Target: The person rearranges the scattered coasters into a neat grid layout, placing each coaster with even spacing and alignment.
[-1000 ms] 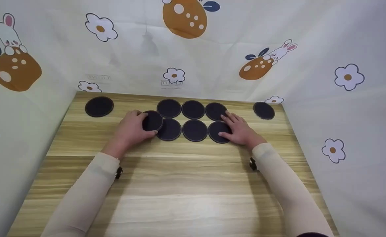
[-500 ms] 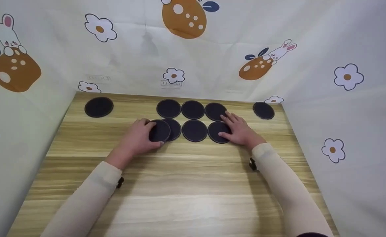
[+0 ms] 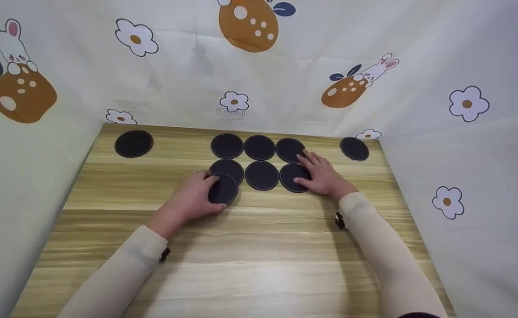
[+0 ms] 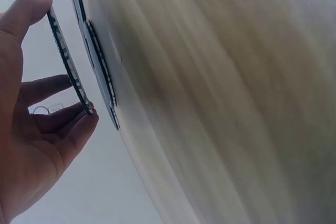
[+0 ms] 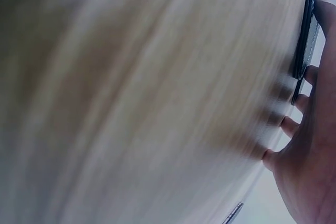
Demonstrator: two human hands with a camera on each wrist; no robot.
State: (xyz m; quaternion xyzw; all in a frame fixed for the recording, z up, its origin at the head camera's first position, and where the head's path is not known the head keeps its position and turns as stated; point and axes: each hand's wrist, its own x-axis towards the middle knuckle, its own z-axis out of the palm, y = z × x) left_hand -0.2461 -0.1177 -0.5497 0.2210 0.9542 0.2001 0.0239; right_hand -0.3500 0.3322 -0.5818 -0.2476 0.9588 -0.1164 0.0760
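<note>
My left hand [image 3: 195, 196] grips a round black coaster [image 3: 224, 190] by its edges, thumb at the near side and fingers at the far side. In the left wrist view that coaster [image 4: 68, 59] is seen edge-on, raised off the table. From the head it overlaps the left coaster [image 3: 226, 167] of the front row. The front row's middle coaster [image 3: 262, 175] lies beside it. My right hand [image 3: 323, 174] rests with fingers spread, its thumb on the front right coaster [image 3: 292, 179] and fingertips at the back right coaster [image 3: 289, 149].
Two more coasters [image 3: 227, 145] [image 3: 259, 147] complete the back row. Single coasters lie at the table's far left corner [image 3: 134, 143] and far right corner [image 3: 354, 148]. Patterned cloth walls [image 3: 175, 79] enclose the wooden table [image 3: 250, 265] at the back and sides.
My left hand has carried its coaster toward me and slightly right, from the front row's left end to over its near edge. The right hand stays in place.
</note>
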